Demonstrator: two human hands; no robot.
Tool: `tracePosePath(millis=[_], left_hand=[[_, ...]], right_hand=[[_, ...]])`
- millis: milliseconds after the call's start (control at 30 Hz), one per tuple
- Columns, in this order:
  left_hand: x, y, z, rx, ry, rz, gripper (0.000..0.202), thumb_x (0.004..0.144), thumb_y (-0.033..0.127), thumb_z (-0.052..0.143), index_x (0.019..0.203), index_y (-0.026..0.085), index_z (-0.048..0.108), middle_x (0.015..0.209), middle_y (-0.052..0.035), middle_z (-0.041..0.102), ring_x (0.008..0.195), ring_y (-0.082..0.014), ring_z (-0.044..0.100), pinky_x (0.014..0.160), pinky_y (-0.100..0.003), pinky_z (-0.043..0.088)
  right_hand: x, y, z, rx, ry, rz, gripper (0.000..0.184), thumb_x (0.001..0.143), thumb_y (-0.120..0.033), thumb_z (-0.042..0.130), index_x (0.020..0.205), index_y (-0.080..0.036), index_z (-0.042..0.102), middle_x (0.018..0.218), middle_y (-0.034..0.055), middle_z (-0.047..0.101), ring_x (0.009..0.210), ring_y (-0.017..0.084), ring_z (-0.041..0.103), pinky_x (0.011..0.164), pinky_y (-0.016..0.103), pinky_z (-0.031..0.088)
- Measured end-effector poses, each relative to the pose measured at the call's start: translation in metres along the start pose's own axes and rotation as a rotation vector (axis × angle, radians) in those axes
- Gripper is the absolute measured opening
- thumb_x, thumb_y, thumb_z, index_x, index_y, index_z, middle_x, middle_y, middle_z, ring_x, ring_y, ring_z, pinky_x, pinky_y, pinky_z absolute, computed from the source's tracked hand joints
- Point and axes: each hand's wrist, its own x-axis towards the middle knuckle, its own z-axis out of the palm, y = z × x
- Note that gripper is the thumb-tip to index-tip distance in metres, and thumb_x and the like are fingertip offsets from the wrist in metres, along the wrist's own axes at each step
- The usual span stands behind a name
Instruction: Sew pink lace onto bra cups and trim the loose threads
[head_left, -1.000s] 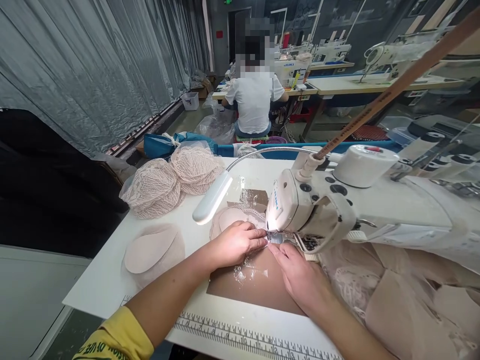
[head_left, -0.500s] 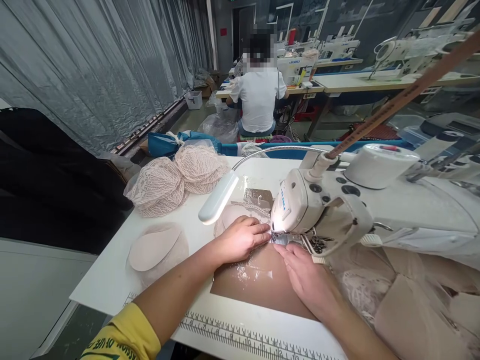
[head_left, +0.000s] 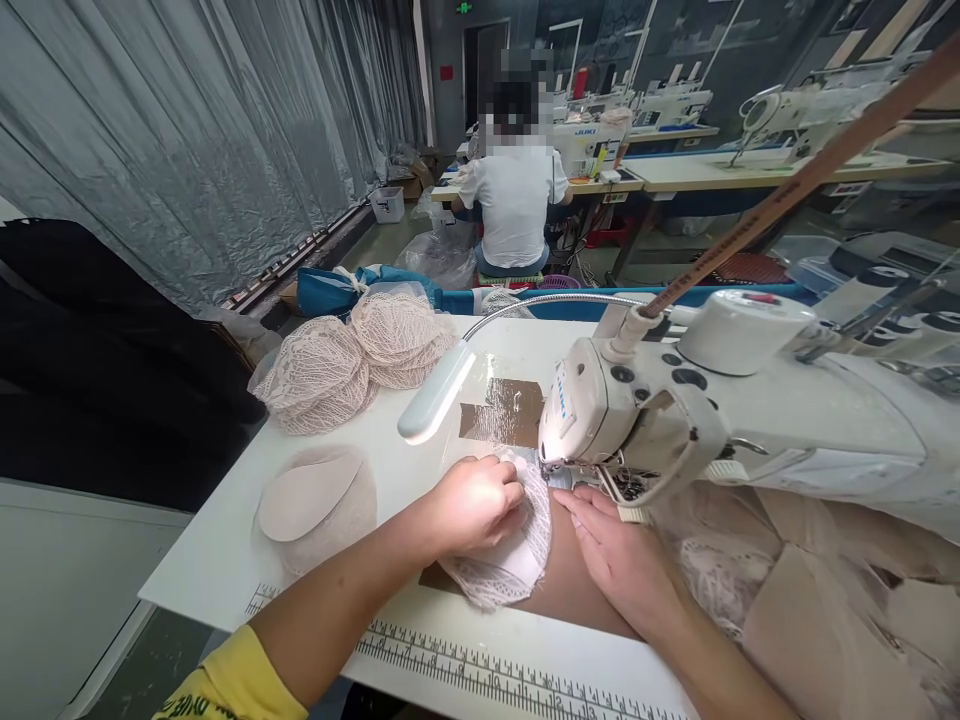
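Note:
A white lace-covered cup piece [head_left: 510, 560] lies left of the presser foot [head_left: 553, 472] on the sewing machine [head_left: 600, 395]. My left hand [head_left: 476, 505] is closed on its upper part, with the fingers curled in and the lace edge showing below and to the right. Near the presser foot, my right hand [head_left: 615, 535] rests on the brown sheet [head_left: 566, 580] with its fingers stretched out and nothing visible in them. The needle's tip is too small to make out.
Stacked lace cups [head_left: 319, 370] stand at the table's back left, before a smooth beige cup piece [head_left: 311, 500]. A lamp [head_left: 435, 395] arches over the table. Beige fabric pieces [head_left: 817, 620] are heaped at right. A printed ruler [head_left: 480, 670] runs along the front edge. A person [head_left: 514, 205] sits ahead.
My left hand has curled closed, and the lace piece has come from behind the presser foot toward me, now over the brown sheet. The right hand has barely moved.

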Motion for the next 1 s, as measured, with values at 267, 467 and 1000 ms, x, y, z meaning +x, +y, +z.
tracePosePath(millis=[267,467,1000], left_hand=[[-0.001,0.004,0.002,-0.01,-0.016,0.038,0.028,0.092,0.036,0.043,0.098,0.016,0.062,0.097,-0.0061,0.061,0.08,-0.0201,0.058,0.064,-0.032,0.043],[-0.003,0.003,0.002,0.007,0.041,0.171,0.037,0.092,0.036,0.046,0.122,0.016,0.055,0.124,-0.0099,0.058,0.094,-0.0219,0.057,0.074,-0.035,0.042],[0.0,-0.005,0.011,-0.091,0.111,0.175,0.035,0.085,0.023,0.052,0.119,0.014,0.057,0.124,-0.0093,0.058,0.102,-0.0226,0.054,0.086,-0.036,0.043]], right_hand=[[-0.001,-0.001,-0.004,0.036,-0.064,0.022,0.042,0.087,-0.014,0.036,0.11,-0.018,0.071,0.1,0.0128,0.073,0.081,0.022,0.071,0.063,0.029,0.057],[-0.004,-0.002,-0.004,0.129,-0.146,-0.007,0.042,0.089,-0.014,0.035,0.117,-0.018,0.066,0.103,0.0101,0.071,0.082,0.018,0.069,0.065,0.026,0.056],[-0.002,-0.008,0.002,-0.03,-0.044,-0.075,0.043,0.085,-0.007,0.037,0.11,-0.017,0.069,0.092,0.0069,0.07,0.061,0.014,0.06,0.055,0.025,0.046]])
